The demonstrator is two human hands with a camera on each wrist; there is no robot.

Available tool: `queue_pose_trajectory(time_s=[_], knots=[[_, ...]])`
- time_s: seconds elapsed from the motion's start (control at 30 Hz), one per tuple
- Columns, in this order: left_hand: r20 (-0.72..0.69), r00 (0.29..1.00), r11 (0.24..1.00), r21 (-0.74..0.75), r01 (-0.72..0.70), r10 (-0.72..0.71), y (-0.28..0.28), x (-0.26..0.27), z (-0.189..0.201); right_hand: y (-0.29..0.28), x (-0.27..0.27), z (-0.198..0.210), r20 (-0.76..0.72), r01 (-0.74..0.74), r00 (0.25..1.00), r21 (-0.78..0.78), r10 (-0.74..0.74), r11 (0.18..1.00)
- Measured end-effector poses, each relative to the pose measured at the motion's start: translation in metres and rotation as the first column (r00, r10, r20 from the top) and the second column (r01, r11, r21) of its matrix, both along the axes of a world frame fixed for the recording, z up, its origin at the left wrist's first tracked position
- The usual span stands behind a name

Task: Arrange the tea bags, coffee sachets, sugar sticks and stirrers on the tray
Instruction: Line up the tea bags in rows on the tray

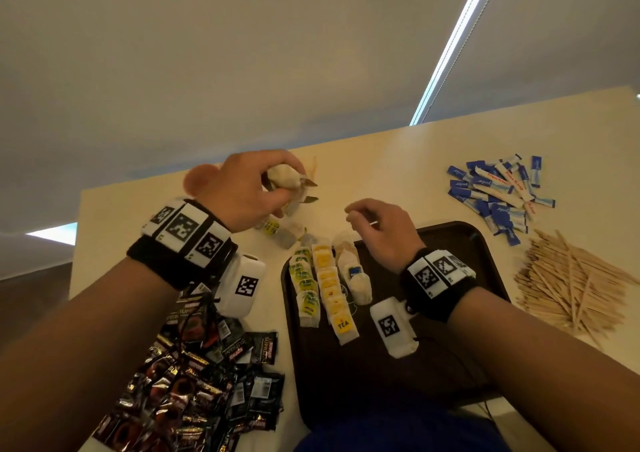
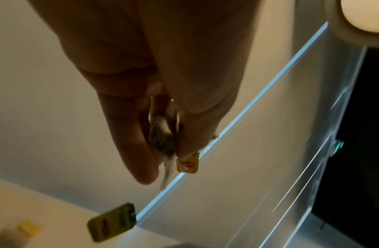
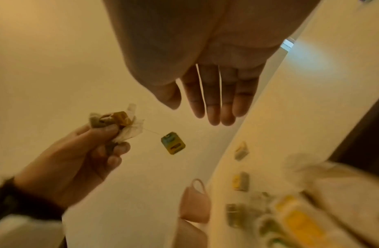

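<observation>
My left hand (image 1: 273, 191) is raised above the table's far side and grips a bunch of tea bags (image 1: 285, 177). A green tag (image 3: 173, 143) dangles from the bunch by its string, and a yellow tag (image 2: 188, 164) hangs at the fingertips. My right hand (image 1: 358, 216) hovers over the far left corner of the dark tray (image 1: 446, 227); its fingers (image 3: 214, 104) are straight and hold nothing. Three rows of tea bags (image 1: 327, 285) lie on the tray's left part. A few loose tea bags (image 1: 282, 235) lie on the table below my left hand.
A heap of dark coffee sachets (image 1: 207, 382) lies left of the tray. Blue and white sugar sticks (image 1: 498, 191) are piled at the far right, with wooden stirrers (image 1: 568, 285) nearer. A pink cup (image 1: 199, 178) stands at the table's far edge behind my left hand.
</observation>
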State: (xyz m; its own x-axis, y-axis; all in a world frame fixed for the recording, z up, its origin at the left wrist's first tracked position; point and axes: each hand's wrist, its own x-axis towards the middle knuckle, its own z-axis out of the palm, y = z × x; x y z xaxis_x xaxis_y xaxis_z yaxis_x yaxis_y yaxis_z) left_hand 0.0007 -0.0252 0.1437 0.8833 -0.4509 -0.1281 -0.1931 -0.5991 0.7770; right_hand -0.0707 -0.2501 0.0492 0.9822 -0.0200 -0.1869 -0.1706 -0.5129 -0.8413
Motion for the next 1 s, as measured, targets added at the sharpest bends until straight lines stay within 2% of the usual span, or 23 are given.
queue_pose_trajectory(time_s=[0.03, 0.07, 0.1, 0.17, 0.2, 0.23, 0.3, 0.4, 0.53, 0.6, 0.73, 0.83, 0.93, 1.0], knots=[[-0.023, 1.000, 0.999, -0.050, 0.010, -0.012, -0.001, -0.005, 0.008, 0.006, 0.003, 0.006, -0.034, 0.048, 0.999, 0.159, -0.043, 0.986], [-0.051, 0.998, 0.996, -0.083, 0.019, -0.023, -0.002, -0.010, 0.015, 0.013, 0.004, 0.013, -0.105, 0.112, 0.991, 0.338, -0.081, 0.934], [-0.080, 0.996, 0.993, -0.115, 0.025, -0.034, -0.004, -0.016, 0.019, 0.019, 0.003, 0.019, -0.202, 0.185, 0.975, 0.517, -0.092, 0.836], [-0.123, 0.992, 0.989, -0.147, 0.013, -0.031, -0.010, -0.028, 0.023, 0.030, -0.003, 0.030, -0.395, 0.326, 0.919, 0.756, -0.002, 0.568], [-0.133, 0.991, 0.990, -0.142, 0.003, -0.022, -0.012, -0.035, 0.022, 0.033, -0.007, 0.035, -0.453, 0.369, 0.888, 0.805, 0.080, 0.465], [-0.143, 0.990, 0.990, -0.140, -0.004, -0.017, -0.013, -0.042, 0.018, 0.036, -0.011, 0.038, -0.483, 0.394, 0.862, 0.829, 0.153, 0.398], [-0.177, 0.984, 0.990, -0.139, -0.009, -0.016, -0.010, -0.055, 0.005, 0.039, -0.020, 0.043, -0.517, 0.429, 0.833, 0.828, 0.197, 0.362], [-0.255, 0.967, 0.989, -0.141, -0.048, 0.011, -0.006, -0.077, -0.016, 0.037, -0.033, 0.046, -0.517, 0.435, 0.852, 0.786, 0.081, 0.439], [-0.326, 0.942, 0.971, -0.186, -0.150, 0.083, -0.010, -0.106, -0.032, 0.033, -0.050, 0.043, -0.411, 0.281, 0.911, 0.673, 0.030, 0.684], [-0.338, 0.933, 0.958, -0.208, -0.200, 0.122, -0.012, -0.115, -0.037, 0.033, -0.056, 0.039, -0.382, 0.234, 0.924, 0.582, 0.008, 0.778], [-0.335, 0.920, 0.911, -0.279, -0.302, 0.203, -0.016, -0.127, -0.042, 0.032, -0.063, 0.038, -0.328, 0.171, 0.945, 0.515, 0.009, 0.840], [-0.416, 0.876, 0.879, -0.288, -0.379, 0.242, -0.018, -0.130, -0.043, 0.030, -0.066, 0.041, -0.283, 0.107, 0.958, 0.484, 0.040, 0.869], [-0.479, 0.844, 0.872, -0.275, -0.405, 0.241, -0.020, -0.129, -0.042, 0.031, -0.067, 0.046, -0.236, -0.005, 0.965, 0.423, 0.116, 0.906], [-0.478, 0.841, 0.864, -0.279, -0.418, 0.253, -0.020, -0.128, -0.042, 0.032, -0.066, 0.047, -0.235, -0.023, 0.963, 0.420, 0.134, 0.907]])
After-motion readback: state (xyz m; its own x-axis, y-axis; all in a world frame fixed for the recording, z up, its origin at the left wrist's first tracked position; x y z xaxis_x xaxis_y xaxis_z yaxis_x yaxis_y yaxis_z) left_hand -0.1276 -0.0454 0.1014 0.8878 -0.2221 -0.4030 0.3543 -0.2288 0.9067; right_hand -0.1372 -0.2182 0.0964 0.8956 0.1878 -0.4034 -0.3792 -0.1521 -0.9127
